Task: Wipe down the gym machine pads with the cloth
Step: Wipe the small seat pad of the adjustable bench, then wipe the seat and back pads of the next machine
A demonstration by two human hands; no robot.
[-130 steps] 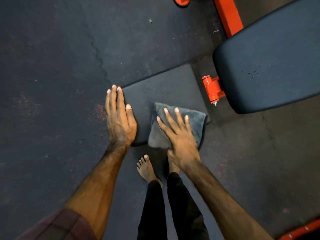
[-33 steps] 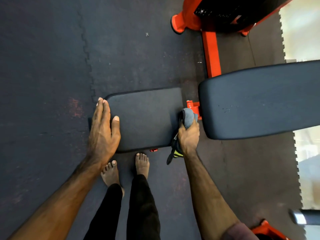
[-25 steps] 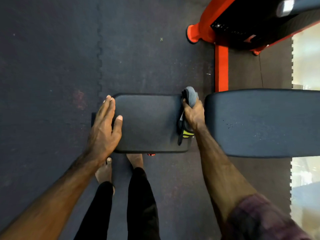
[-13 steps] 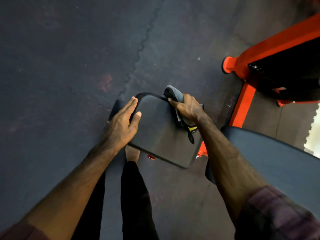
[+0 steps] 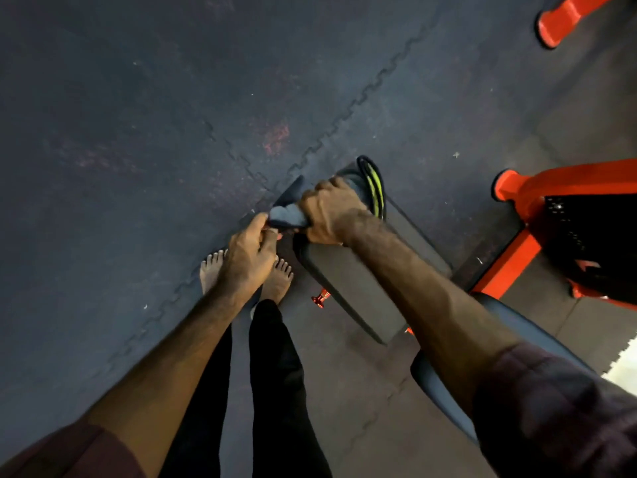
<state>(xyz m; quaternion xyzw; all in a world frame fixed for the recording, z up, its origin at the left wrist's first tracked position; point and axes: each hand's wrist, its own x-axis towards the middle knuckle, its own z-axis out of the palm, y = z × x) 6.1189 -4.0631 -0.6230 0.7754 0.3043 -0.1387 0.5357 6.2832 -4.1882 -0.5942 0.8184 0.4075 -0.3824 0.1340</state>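
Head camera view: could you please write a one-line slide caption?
Both hands, left hand and right hand, grip the bunched grey cloth at the black padded seat.

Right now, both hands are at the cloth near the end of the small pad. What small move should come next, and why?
Probably let the left hand release its pinch, so the right hand, which grips the bunched cloth, can drag it along the seat pad. The cloth sits at the pad's end; most of the pad's top lies bare.
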